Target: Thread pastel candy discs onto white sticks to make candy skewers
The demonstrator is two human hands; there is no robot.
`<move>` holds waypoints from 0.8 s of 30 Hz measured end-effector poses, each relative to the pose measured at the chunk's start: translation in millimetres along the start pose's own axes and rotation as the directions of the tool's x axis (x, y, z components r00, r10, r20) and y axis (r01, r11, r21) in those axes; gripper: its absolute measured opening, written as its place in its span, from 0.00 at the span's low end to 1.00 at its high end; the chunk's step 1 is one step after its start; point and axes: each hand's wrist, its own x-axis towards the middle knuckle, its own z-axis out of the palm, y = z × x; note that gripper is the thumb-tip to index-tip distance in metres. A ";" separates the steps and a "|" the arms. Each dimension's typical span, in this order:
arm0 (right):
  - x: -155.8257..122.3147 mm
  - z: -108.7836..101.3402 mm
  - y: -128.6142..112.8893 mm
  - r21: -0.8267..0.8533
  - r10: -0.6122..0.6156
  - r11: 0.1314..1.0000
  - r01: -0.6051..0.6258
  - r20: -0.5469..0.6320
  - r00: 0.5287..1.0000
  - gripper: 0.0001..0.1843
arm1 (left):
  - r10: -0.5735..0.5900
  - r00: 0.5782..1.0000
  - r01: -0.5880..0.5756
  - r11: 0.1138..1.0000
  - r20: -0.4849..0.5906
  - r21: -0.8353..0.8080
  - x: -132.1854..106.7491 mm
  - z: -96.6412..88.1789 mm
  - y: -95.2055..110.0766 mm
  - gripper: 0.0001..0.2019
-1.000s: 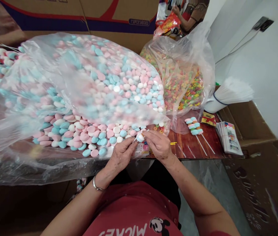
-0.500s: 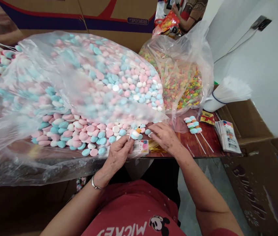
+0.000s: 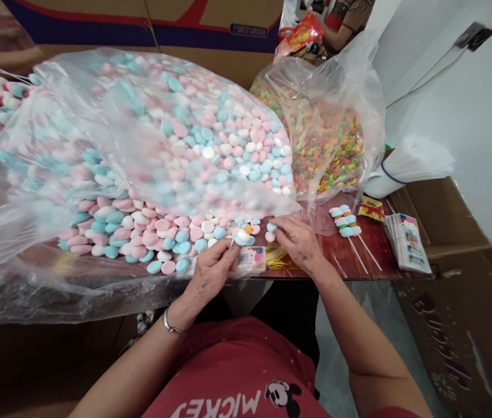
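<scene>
My left hand [image 3: 213, 268] is closed on a white candy stick. At its tip sit blue and white marshmallow pieces [image 3: 242, 238] and an orange gummy [image 3: 248, 230]. To the right, my right hand [image 3: 300, 242] pinches a light blue marshmallow [image 3: 272, 227] between thumb and finger, a short way from the stick's tip. A white marshmallow [image 3: 270, 236] lies just below those fingers. Left of my hands spreads a loose heap of pink, blue and white marshmallows [image 3: 141, 232], spilling from a large clear bag [image 3: 176, 139].
Two finished-looking marshmallow skewers [image 3: 345, 222] lie on the red-brown table [image 3: 333, 255]. Behind them stands a clear bag of colourful gummies [image 3: 333, 139]. Printed cards [image 3: 408, 242], a bundle of white sticks [image 3: 415, 162] and gold twist ties [image 3: 283, 258] are nearby. Cardboard boxes [image 3: 455, 313] flank the right.
My right hand has come away from the bag's edge holding a blue marshmallow. My left hand keeps the stick in nearly the same place. The view has shifted slightly.
</scene>
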 end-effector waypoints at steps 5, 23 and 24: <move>-10.9 4.3 -2.0 -0.264 -0.149 0.949 0.175 0.116 0.982 0.14 | 0.010 1.000 -0.010 1.000 -0.004 -0.014 0.0 0.0 0.2 0.15; -8.8 13.3 -7.2 0.184 0.208 0.967 -0.176 -0.173 0.963 0.10 | 0.080 0.995 -0.087 0.984 0.055 0.158 0.7 -0.1 -1.1 0.16; -5.8 13.6 -9.4 0.391 0.328 0.889 -0.237 -0.184 0.927 0.10 | 0.088 0.994 -0.099 0.979 0.073 0.181 1.2 0.2 -0.9 0.15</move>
